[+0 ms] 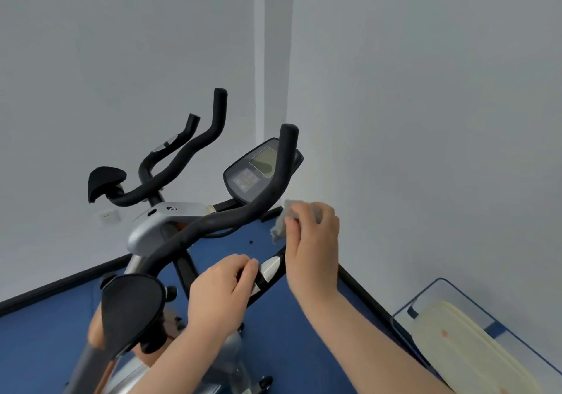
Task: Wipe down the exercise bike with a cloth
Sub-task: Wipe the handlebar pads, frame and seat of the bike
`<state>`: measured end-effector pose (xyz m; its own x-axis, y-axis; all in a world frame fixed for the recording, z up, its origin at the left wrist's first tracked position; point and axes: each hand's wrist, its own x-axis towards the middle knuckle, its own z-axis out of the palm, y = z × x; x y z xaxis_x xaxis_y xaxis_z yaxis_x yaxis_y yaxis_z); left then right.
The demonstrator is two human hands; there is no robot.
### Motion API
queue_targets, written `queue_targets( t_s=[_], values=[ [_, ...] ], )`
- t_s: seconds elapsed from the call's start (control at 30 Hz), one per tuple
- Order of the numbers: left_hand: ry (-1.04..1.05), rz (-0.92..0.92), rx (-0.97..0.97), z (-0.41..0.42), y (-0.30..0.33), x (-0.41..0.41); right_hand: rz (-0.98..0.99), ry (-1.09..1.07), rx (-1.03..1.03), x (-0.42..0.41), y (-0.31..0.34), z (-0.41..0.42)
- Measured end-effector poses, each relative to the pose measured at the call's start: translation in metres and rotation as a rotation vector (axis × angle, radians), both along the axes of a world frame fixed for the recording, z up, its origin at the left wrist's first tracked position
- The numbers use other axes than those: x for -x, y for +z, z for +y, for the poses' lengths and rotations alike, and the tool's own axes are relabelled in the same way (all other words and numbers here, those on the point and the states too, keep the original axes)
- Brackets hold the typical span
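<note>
My right hand (pixel 313 241) is pinching a soft, fuzzy grey cloth (pixel 281 224), looking like worn fabric. My left hand (pixel 223 290) is gripping a matt black handlebar (pixel 219 223) that is looking like smooth foam or rubber, beside a glossy silver metal pad (pixel 269 267). The bike's frame (pixel 146 229) is showing brushed silver metal. The console (pixel 258 171) is looking like dark matt plastic with a shiny screen. The near armrest pad (pixel 132 311) is looking matt black. The blue floor (pixel 289 332) is appearing smooth.

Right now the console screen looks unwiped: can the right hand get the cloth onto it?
Probably yes. The right hand holds the cloth just below the console; only the black handlebar crosses the screen's right edge.
</note>
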<state>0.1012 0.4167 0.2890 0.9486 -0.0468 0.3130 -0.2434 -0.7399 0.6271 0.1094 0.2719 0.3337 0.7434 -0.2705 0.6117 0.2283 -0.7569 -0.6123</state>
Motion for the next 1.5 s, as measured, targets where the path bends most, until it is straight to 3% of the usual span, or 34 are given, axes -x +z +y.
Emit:
queue_targets(
  t_s=[0.07,0.13,0.17,0.23,0.3,0.37,0.43,0.5,0.57,0.63,0.67,0.7,0.73,0.77,0.83,0.9,0.93,1.0,1.1,1.17,1.2,1.33,1.5],
  values=[
    [-0.026,-0.026,-0.010,0.000,0.000,0.000,-0.066,-0.047,0.383,-0.004,0.001,-0.010],
    [-0.039,-0.038,-0.025,0.001,0.000,-0.001,0.053,0.042,0.570,-0.015,0.017,-0.029],
    [-0.045,-0.038,-0.024,0.001,0.000,-0.001,0.163,0.137,0.534,-0.018,0.024,-0.039],
    [-0.070,-0.032,-0.030,0.002,0.000,0.001,0.267,0.393,0.120,-0.018,0.025,-0.042],
    [-0.104,-0.032,-0.039,0.003,0.000,0.003,0.076,0.379,-0.281,-0.012,0.011,-0.023],
    [-0.124,-0.036,-0.044,0.004,0.003,0.003,-0.116,0.127,-0.298,-0.006,-0.003,0.002],
    [-0.127,-0.038,-0.039,0.004,0.003,0.002,-0.158,-0.017,0.031,-0.014,-0.004,0.000],
    [-0.116,-0.034,-0.049,0.003,0.004,0.002,-0.055,0.125,0.364,-0.025,0.014,-0.028],
    [-0.098,-0.034,-0.058,0.002,0.005,0.002,0.254,0.464,0.219,-0.026,0.038,-0.054],
    [-0.089,-0.027,-0.058,0.001,0.004,0.003,0.395,0.739,-0.305,-0.022,0.038,-0.052],
    [-0.089,-0.022,-0.057,0.002,0.004,0.004,0.346,0.722,-0.503,-0.020,0.030,-0.043],
    [-0.091,-0.024,-0.056,0.002,0.004,0.004,0.215,0.601,-0.571,-0.015,0.019,-0.029],
    [-0.096,-0.030,-0.055,0.003,0.003,0.004,0.049,0.411,-0.512,-0.012,0.009,-0.015],
    [-0.102,-0.036,-0.053,0.003,0.003,0.004,-0.071,0.226,-0.370,-0.011,0.000,-0.007],
    [-0.102,-0.045,-0.053,0.001,0.004,0.003,-0.130,0.024,0.135,-0.020,0.002,-0.010],
    [-0.098,-0.035,-0.061,0.001,0.005,0.002,0.065,0.133,0.426,-0.028,0.022,-0.025],
    [-0.094,-0.027,-0.058,0.002,0.006,0.002,0.182,0.205,0.416,-0.030,0.027,-0.032],
    [-0.088,-0.020,-0.055,0.001,0.006,0.005,0.241,0.281,0.122,-0.028,0.025,-0.032],
    [-0.089,-0.008,-0.057,0.000,0.008,0.007,-0.034,0.095,-0.506,-0.018,0.006,0.002],
    [-0.101,0.005,-0.064,0.000,0.009,0.006,-0.096,-0.029,-0.718,-0.020,0.005,0.020],
    [-0.111,0.014,-0.066,0.000,0.009,0.006,-0.060,-0.058,-0.722,-0.023,0.008,0.020],
    [-0.198,0.076,-0.128,0.005,0.009,0.001,0.114,0.000,-0.345,-0.026,0.024,-0.007],
    [-0.414,0.230,-0.191,0.016,0.011,-0.010,-0.226,-0.297,-0.253,0.004,0.009,-0.003]
  ],
)
